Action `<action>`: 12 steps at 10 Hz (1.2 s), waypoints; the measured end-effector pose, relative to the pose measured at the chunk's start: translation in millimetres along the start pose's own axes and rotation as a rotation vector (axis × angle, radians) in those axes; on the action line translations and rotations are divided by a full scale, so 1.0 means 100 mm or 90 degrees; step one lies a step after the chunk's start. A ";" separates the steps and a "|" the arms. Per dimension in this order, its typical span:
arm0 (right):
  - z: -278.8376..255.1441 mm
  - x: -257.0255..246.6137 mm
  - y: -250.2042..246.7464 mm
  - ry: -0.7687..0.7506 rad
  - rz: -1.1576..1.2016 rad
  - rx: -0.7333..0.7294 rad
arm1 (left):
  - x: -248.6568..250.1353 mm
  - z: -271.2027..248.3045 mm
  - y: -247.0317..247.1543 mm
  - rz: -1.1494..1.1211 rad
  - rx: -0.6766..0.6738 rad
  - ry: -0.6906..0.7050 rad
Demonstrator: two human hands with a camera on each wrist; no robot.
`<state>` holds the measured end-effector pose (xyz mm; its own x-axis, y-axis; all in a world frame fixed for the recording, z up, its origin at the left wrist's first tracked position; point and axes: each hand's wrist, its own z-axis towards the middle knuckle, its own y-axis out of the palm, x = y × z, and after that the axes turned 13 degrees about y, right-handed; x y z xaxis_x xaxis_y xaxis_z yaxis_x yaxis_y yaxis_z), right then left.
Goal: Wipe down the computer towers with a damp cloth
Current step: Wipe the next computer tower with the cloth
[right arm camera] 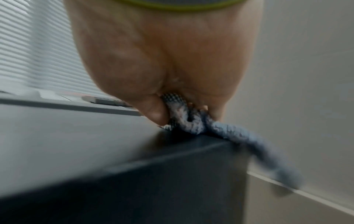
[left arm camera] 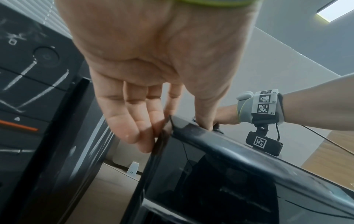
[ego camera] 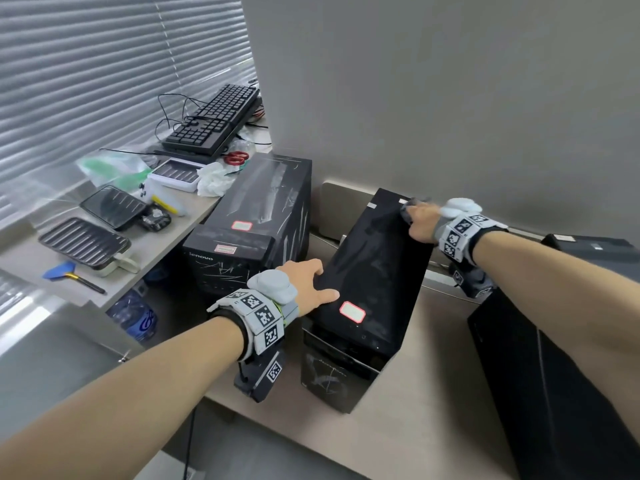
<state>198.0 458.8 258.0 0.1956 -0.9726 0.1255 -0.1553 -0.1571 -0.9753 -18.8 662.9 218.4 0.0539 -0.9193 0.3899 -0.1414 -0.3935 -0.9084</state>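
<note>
Both forearms are bare, no sleeves; each wrist wears a grey band (ego camera: 258,315) ringed with black-and-white square markers, edged lime green; a black camera block (left arm camera: 264,143) hangs beneath on a short mount, thin black cable attached.

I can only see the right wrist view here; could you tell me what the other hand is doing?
Observer: The left hand rests on the front top corner of the middle tower, fingers over its left edge.
Operator: Thank you. Which end is the cloth at?
Observer: The right hand holds the cloth at the far end, near the wall.
Operator: Is another tower nearby?
Observer: Yes, a scratched Lenovo tower stands to its left.
</note>
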 end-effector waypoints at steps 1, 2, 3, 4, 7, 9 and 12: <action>-0.25 -0.40 0.01 -0.150 0.031 -0.011 | -0.03 0.06 -0.02 -0.010 -0.022 -0.013; -0.45 -0.71 0.03 -0.280 0.073 -0.057 | -0.04 0.09 -0.02 -0.021 -0.025 -0.013; -0.21 -0.47 0.05 -0.257 0.135 -0.055 | -0.04 0.07 0.01 -0.022 -0.019 -0.011; -0.09 0.04 0.00 -0.076 0.136 -0.065 | -0.03 0.01 0.02 -0.015 -0.026 -0.005; -0.78 0.00 0.18 -0.148 0.203 -0.017 | -0.04 0.01 0.09 -0.073 -0.024 -0.013; -1.09 0.15 0.34 0.063 0.360 0.047 | -0.02 -0.01 0.12 -0.077 -0.030 -0.015; -1.85 0.06 0.85 0.143 0.628 -0.059 | 0.01 -0.09 0.30 -0.155 -0.034 -0.081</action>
<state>7.2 408.5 209.5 -0.2457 -0.6838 -0.6871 -0.2256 0.7297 -0.6455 -31.8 650.3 193.2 0.2162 -0.7923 0.5705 -0.1602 -0.6052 -0.7798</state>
